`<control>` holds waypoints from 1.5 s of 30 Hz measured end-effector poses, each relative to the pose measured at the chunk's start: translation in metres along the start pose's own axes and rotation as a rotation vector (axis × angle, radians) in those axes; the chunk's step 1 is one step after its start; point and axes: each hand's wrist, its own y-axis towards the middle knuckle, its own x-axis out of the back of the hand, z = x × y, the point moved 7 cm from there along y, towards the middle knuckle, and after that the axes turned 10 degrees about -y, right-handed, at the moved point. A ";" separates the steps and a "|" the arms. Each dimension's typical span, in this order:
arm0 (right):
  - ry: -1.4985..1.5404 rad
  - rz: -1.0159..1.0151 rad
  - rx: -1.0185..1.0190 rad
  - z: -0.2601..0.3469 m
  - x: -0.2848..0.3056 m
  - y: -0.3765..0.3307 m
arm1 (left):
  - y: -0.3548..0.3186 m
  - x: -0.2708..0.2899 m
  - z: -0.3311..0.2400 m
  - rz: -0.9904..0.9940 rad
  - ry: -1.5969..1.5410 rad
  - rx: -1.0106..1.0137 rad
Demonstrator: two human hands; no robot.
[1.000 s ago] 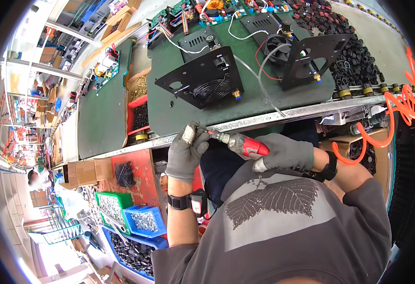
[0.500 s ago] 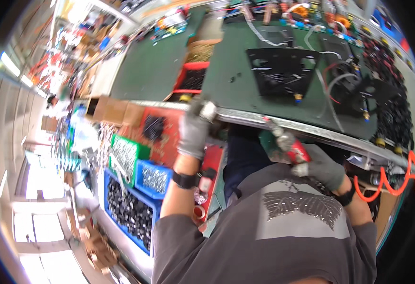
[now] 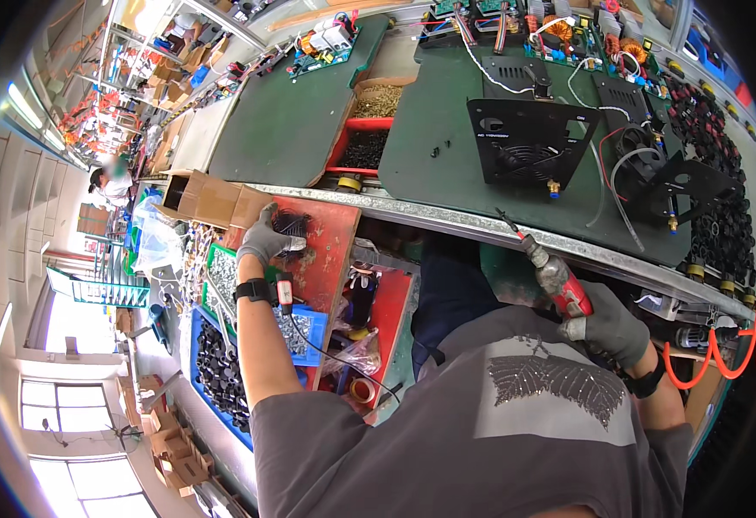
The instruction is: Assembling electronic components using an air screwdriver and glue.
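The right hand (image 3: 615, 324) is wrapped around a red-and-grey power driver (image 3: 559, 281), its bit overlapping the workbench's metal front edge (image 3: 456, 218); an orange coiled hose (image 3: 697, 367) loops beside that wrist. The left hand (image 3: 261, 240) lies at the left edge of a red board (image 3: 330, 250), thumb and fingers spread about a black wire guard (image 3: 292, 224) (whether they pinch it, I cannot tell). A green bin (image 3: 213, 252) and two blue bins (image 3: 320, 318) crowd that side; a cardboard box (image 3: 214, 198) stands by the board's far left corner. Between two green mats (image 3: 283, 129) sits a red bin (image 3: 369, 123) of small black pieces. One black panel (image 3: 529, 142) stands near the right mat's front edge, another (image 3: 689, 186) near its front right corner. Circuit boards (image 3: 559, 43) line the back edge. Beyond, at far left, are a person (image 3: 116, 186) and bright windows (image 3: 66, 406).
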 end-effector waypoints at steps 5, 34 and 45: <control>0.034 -0.003 -0.044 0.000 0.003 -0.006 | -0.002 0.002 0.018 0.001 -0.025 0.004; 0.302 -0.640 -0.088 -0.042 0.089 -0.205 | -0.260 -0.234 -0.494 -0.025 -0.801 -1.396; 0.205 -0.571 -0.062 -0.040 0.120 -0.181 | -0.252 -0.229 -0.502 -0.271 -0.639 -1.432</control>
